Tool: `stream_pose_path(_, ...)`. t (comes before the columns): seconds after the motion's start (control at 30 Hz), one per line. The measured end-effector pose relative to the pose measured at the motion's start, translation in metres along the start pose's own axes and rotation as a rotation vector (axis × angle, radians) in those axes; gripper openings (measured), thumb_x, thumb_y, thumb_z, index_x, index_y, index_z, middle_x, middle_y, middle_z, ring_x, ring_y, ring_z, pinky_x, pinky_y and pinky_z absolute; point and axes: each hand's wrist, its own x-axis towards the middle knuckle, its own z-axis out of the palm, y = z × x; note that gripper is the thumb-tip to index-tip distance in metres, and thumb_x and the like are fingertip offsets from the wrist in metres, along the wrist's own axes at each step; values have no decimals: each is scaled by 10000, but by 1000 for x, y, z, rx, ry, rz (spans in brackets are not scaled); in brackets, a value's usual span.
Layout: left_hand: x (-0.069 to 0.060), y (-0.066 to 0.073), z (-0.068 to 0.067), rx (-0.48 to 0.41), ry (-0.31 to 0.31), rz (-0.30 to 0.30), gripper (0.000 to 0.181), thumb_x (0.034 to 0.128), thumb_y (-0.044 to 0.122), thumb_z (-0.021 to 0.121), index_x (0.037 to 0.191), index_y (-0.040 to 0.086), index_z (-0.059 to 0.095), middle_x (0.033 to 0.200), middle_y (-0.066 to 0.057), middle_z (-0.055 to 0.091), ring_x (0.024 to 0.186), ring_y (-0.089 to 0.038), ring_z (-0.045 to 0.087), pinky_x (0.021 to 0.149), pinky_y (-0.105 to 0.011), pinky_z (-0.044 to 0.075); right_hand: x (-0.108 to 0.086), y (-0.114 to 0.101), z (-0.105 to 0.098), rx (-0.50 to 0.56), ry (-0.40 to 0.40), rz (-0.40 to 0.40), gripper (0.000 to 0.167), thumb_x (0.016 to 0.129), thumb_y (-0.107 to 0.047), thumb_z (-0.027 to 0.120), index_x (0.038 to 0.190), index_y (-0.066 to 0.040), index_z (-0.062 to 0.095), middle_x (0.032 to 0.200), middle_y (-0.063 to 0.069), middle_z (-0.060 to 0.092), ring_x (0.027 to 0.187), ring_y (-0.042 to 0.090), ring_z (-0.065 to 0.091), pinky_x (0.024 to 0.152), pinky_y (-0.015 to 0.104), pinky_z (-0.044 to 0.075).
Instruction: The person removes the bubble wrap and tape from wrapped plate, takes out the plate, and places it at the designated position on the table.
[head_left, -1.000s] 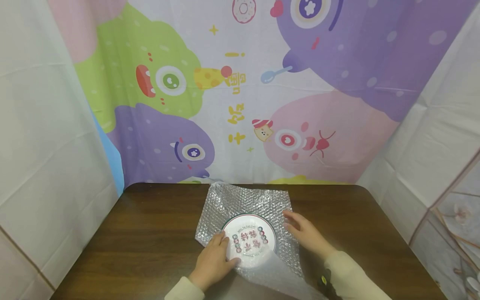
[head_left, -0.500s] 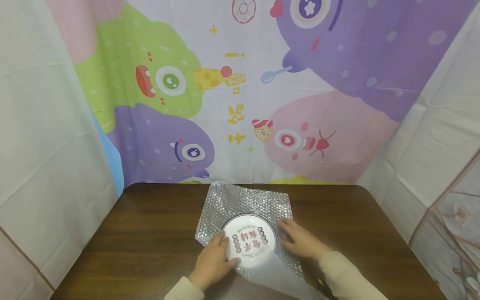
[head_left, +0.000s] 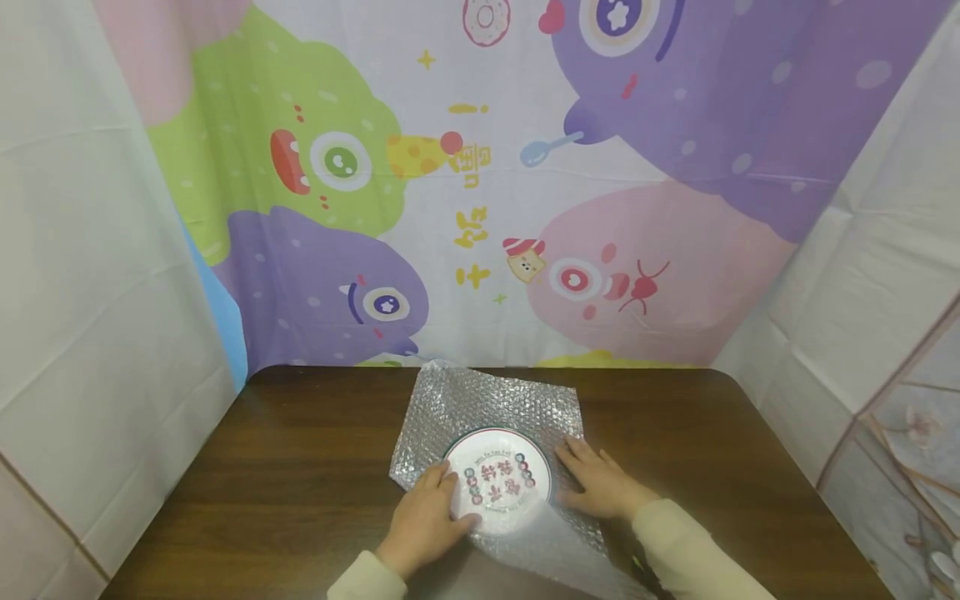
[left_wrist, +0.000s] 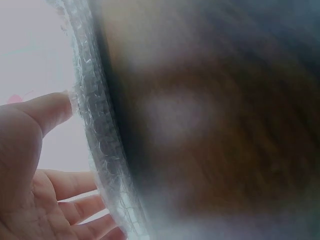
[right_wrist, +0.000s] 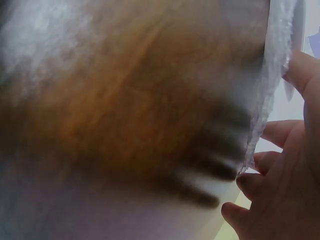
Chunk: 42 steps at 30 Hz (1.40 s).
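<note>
A round white plate point(head_left: 495, 479) with red lettering and a dark rim lies on a sheet of bubble wrap point(head_left: 495, 400). One translucent flap covers the plate's lower right part. My left hand point(head_left: 426, 517) rests on the plate's left edge, its fingers together and its thumb along the lower rim. In the left wrist view its thumb and fingers point(left_wrist: 75, 185) meet the bubble wrap edge. To the right of the plate, my right hand point(head_left: 600, 483) lies on the wrap with fingers spread. The right wrist view shows its fingertips at the wrap; the plate is mostly hidden there.
A dark brown wooden table point(head_left: 300, 475) carries the wrap. Behind it hangs a printed curtain point(head_left: 480, 208) with cartoon figures. Pale cloth walls point(head_left: 90, 292) flank the left and right sides.
My right hand has come down and slightly left, from raised beside the plate onto the bubble wrap. The left hand has kept its place on the plate.
</note>
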Motion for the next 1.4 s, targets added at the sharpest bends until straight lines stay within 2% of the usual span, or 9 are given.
stream_pose_path(0.2,2,0,-1,11,33,25,648,797,430,750,1218,-47,626,1339,-256,560,1231,-410,553,1010,-533,479,0,1,-1,-16,-1,3,845,894,-562,603,1518,-61,331,1617,214,186,1497,411,175,1198,630,121)
stream_pose_path(0.43,7,0,-5,-8,82,11,586,813,371,752,1208,-46,634,1300,-278,589,1179,-453,579,999,-567,479,3,4,0,-17,-2,5,851,888,-571,602,1522,-75,327,1624,196,172,1501,395,174,1205,620,103)
stream_pose_path(0.6,14,-6,-8,0,101,22,579,817,343,758,1219,-52,623,1289,-281,598,1181,-431,589,1004,-546,486,4,6,-1,-15,-9,4,842,893,-558,604,1522,-72,326,1626,198,167,1502,391,176,1204,624,97)
stream_pose_path(0.73,21,-11,-8,-16,85,16,596,828,328,755,1249,-63,596,1277,-268,606,1169,-421,597,992,-535,498,5,6,-2,-13,-18,8,847,893,-562,601,1528,-81,315,1631,185,154,1508,379,162,1208,619,78)
stream_pose_path(1.0,30,-18,-5,-86,2,-30,634,855,308,730,1296,-106,539,1301,-283,586,1206,-439,570,1026,-542,472,5,8,-1,-39,-20,8,856,888,-579,595,1531,-90,310,1628,183,170,1504,372,185,1210,613,94)
stream_pose_path(1.4,31,-22,-5,-166,10,-44,560,861,237,721,1271,-107,560,1267,-279,613,1195,-434,581,1038,-532,465,8,9,-1,-39,-24,21,865,882,-599,589,1535,-107,308,1634,169,163,1504,367,188,1214,601,107)
